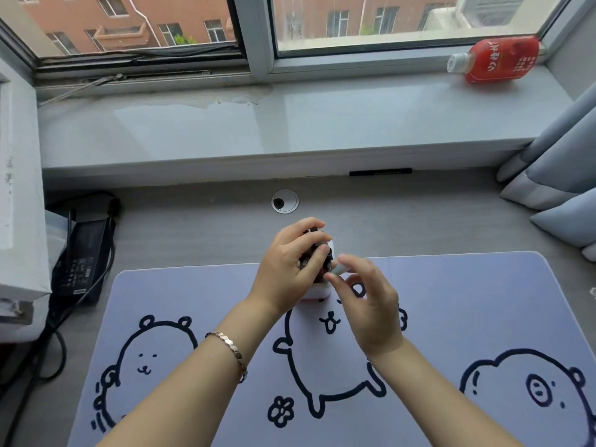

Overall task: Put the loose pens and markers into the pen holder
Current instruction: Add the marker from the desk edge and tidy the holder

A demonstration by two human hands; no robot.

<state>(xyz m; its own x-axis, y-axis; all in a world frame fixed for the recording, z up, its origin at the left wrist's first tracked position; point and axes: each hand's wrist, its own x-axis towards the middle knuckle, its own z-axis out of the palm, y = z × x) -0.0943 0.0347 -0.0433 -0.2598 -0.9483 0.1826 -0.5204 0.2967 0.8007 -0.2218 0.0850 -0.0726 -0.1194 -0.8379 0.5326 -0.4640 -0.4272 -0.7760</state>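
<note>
Crowding is the worry: her left hand [290, 269] wraps the dark bundle of pens [314, 256] standing in the white pen holder [317, 291] on the desk mat [451, 317], while her right hand [367, 304] pinches a pale marker [338, 269] at the rim; a hard push could tip it

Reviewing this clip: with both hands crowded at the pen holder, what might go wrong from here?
1. The left hand covers much of the pen holder, so the pale marker pinched by the right hand may catch on the pens already inside.
2. The holder looks small and full; a push might tip it over.
3. A black pen by the windowsill could be overlooked.
</note>
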